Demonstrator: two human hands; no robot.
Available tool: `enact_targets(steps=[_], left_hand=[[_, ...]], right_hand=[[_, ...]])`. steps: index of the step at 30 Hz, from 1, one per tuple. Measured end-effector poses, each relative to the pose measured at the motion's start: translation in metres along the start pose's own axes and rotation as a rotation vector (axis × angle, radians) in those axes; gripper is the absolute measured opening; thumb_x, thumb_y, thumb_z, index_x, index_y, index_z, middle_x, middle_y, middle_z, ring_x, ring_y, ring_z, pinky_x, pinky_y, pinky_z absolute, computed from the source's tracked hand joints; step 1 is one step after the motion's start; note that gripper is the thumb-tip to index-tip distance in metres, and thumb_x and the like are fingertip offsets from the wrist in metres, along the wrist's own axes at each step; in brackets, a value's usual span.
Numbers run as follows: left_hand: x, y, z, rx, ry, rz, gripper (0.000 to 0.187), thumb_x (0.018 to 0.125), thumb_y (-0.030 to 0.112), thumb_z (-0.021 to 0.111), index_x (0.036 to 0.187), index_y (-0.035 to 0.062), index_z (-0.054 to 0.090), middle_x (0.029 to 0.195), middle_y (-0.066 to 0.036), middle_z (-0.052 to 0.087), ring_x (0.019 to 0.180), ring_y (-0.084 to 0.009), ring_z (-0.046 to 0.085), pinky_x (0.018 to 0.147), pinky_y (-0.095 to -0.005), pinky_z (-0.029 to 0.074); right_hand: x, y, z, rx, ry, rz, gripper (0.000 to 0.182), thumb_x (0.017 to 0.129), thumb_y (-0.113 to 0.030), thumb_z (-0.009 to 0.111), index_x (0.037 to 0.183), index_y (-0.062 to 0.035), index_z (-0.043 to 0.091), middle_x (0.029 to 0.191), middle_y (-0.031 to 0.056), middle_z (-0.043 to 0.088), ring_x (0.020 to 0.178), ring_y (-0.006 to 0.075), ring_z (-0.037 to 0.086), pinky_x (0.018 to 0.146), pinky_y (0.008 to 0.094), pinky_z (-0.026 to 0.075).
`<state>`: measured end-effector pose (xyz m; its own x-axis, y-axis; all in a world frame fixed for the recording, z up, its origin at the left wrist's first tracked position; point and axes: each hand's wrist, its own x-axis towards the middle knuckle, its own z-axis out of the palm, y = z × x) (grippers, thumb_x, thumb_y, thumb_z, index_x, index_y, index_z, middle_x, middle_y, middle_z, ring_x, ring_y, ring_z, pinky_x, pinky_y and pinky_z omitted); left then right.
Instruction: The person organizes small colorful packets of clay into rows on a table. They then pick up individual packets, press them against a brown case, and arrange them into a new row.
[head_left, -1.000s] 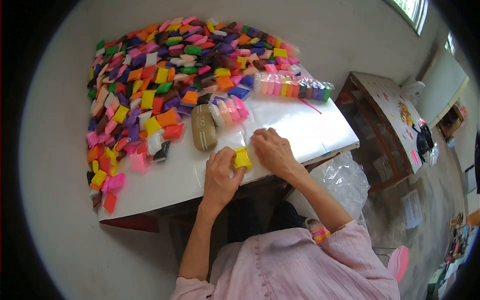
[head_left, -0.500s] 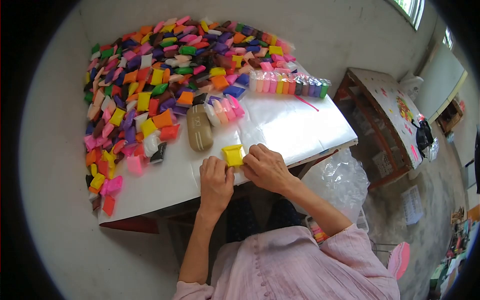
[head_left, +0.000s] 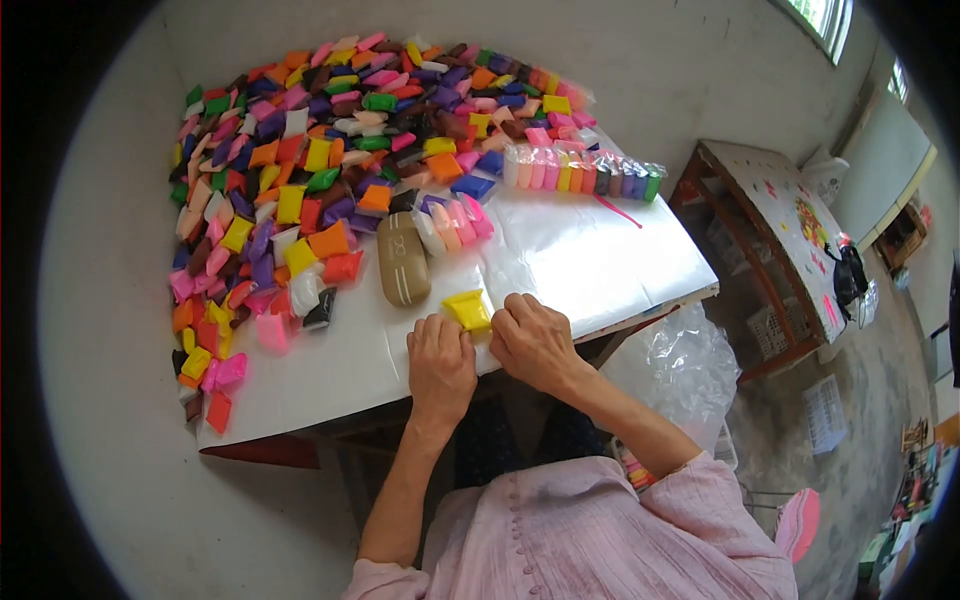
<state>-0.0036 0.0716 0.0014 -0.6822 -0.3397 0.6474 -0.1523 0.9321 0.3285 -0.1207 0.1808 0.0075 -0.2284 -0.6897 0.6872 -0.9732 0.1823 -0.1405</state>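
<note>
A small yellow packet of soft clay (head_left: 467, 310) in clear wrapping is at the near edge of the table, slightly tilted. My left hand (head_left: 441, 362) is closed, with thumb and fingers pinching the packet's near edge. On the other side my right hand (head_left: 533, 340) is also closed, its fingertips at the packet's right corner. The curled fingers hide the exact grip. Just beyond the packet lies an olive-brown oval case (head_left: 404, 258) with pale stripes. Beside the case is a clear bag of white, peach and pink clay pieces (head_left: 455, 225).
A large heap of coloured clay packets (head_left: 320, 155) covers the table's left and back. A clear strip of many-coloured pieces (head_left: 583, 172) and a pink stick (head_left: 618, 211) lie at the back right. A plastic bag (head_left: 672, 365) hangs below the right edge. Another table (head_left: 770, 200) stands farther right.
The yellow packet has turned and tilted a little between my hands. Both hands remain closed at its near edge, with only a slight shift.
</note>
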Motion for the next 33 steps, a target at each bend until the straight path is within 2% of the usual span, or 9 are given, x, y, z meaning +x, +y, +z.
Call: enact_targets(steps=[3, 9, 18, 21, 24, 25, 28, 31, 33], left_hand=[[0.002, 0.001, -0.009, -0.036, -0.057, 0.008, 0.009, 0.083, 0.004, 0.059, 0.088, 0.0011, 0.051, 0.091, -0.016, 0.05, 0.089, -0.0344, 0.049, 0.078, -0.0449, 0.04], [0.003, -0.002, -0.009, -0.081, -0.061, 0.035, 0.009, 0.083, 0.003, 0.058, 0.087, 0.0011, 0.05, 0.09, -0.016, 0.049, 0.088, -0.0346, 0.049, 0.078, -0.045, 0.04], [0.0, -0.003, -0.006, -0.09, -0.055, 0.089, 0.006, 0.083, 0.001, 0.056, 0.084, 0.0011, 0.05, 0.089, -0.015, 0.049, 0.086, -0.0333, 0.049, 0.078, -0.0439, 0.039], [0.001, -0.004, -0.01, -0.155, -0.059, 0.111, 0.004, 0.084, 0.001, 0.055, 0.085, 0.0009, 0.051, 0.089, -0.014, 0.049, 0.086, -0.0325, 0.048, 0.078, -0.043, 0.039], [0.002, -0.002, -0.01, -0.151, -0.043, 0.108, 0.004, 0.085, 0.0, 0.054, 0.088, 0.0008, 0.053, 0.089, -0.013, 0.048, 0.086, -0.0322, 0.048, 0.078, -0.0425, 0.039], [0.001, -0.002, -0.01, -0.163, -0.05, 0.098, 0.005, 0.084, 0.0, 0.054, 0.088, 0.0007, 0.053, 0.089, -0.013, 0.048, 0.087, -0.0321, 0.048, 0.079, -0.0424, 0.039], [0.002, -0.003, -0.01, -0.184, -0.057, 0.082, 0.008, 0.082, -0.001, 0.054, 0.09, 0.0004, 0.054, 0.089, -0.013, 0.049, 0.087, -0.032, 0.048, 0.079, -0.042, 0.039], [0.002, -0.002, -0.009, -0.181, -0.037, 0.08, 0.011, 0.08, -0.002, 0.055, 0.091, 0.0, 0.056, 0.09, -0.012, 0.049, 0.087, -0.0316, 0.049, 0.078, -0.0414, 0.04], [0.001, -0.001, -0.008, -0.172, -0.018, 0.081, 0.013, 0.079, -0.003, 0.055, 0.092, -0.0003, 0.057, 0.091, -0.012, 0.05, 0.087, -0.0312, 0.05, 0.078, -0.041, 0.041]], right_hand=[[0.005, 0.003, -0.009, 0.106, -0.042, 0.025, 0.015, 0.074, -0.012, 0.067, 0.076, -0.004, 0.055, 0.078, 0.0098, 0.052, 0.073, 0.0262, 0.059, 0.059, 0.038, 0.049], [0.006, 0.01, -0.003, 0.159, -0.067, -0.058, 0.013, 0.078, -0.012, 0.065, 0.078, -0.004, 0.054, 0.078, 0.0099, 0.052, 0.072, 0.0266, 0.059, 0.058, 0.0393, 0.049], [-0.001, 0.004, -0.013, 0.148, -0.067, -0.013, 0.012, 0.077, -0.01, 0.064, 0.079, -0.0042, 0.054, 0.078, 0.0104, 0.053, 0.07, 0.0278, 0.059, 0.059, 0.0399, 0.049], [0.008, 0.016, -0.034, 0.284, -0.16, -0.062, 0.011, 0.079, -0.011, 0.064, 0.083, -0.0044, 0.056, 0.081, 0.0109, 0.055, 0.072, 0.0295, 0.06, 0.061, 0.0416, 0.049], [0.021, 0.023, -0.035, 0.403, -0.071, 0.181, 0.01, 0.082, -0.011, 0.063, 0.089, -0.0045, 0.059, 0.086, 0.0121, 0.06, 0.075, 0.0321, 0.062, 0.064, 0.0426, 0.049], [0.025, 0.026, -0.031, 0.416, -0.07, 0.305, 0.012, 0.087, -0.014, 0.06, 0.088, -0.0017, 0.063, 0.085, 0.0147, 0.065, 0.074, 0.0354, 0.063, 0.066, 0.0426, 0.05], [0.04, 0.038, -0.029, 0.313, -0.47, 0.495, 0.023, 0.091, -0.02, 0.06, 0.088, 0.0012, 0.067, 0.077, 0.0124, 0.066, 0.06, 0.0236, 0.059, 0.06, 0.0363, 0.048], [0.046, 0.042, -0.02, 0.39, -0.551, 0.537, 0.03, 0.093, -0.026, 0.059, 0.089, 0.0023, 0.069, 0.073, 0.0105, 0.067, 0.062, 0.0187, 0.059, 0.061, 0.0349, 0.048], [0.045, 0.047, -0.012, 0.58, -0.504, 0.613, 0.029, 0.092, -0.025, 0.062, 0.094, 0.0025, 0.07, 0.076, 0.0079, 0.068, 0.061, 0.0145, 0.057, 0.06, 0.0319, 0.047]])
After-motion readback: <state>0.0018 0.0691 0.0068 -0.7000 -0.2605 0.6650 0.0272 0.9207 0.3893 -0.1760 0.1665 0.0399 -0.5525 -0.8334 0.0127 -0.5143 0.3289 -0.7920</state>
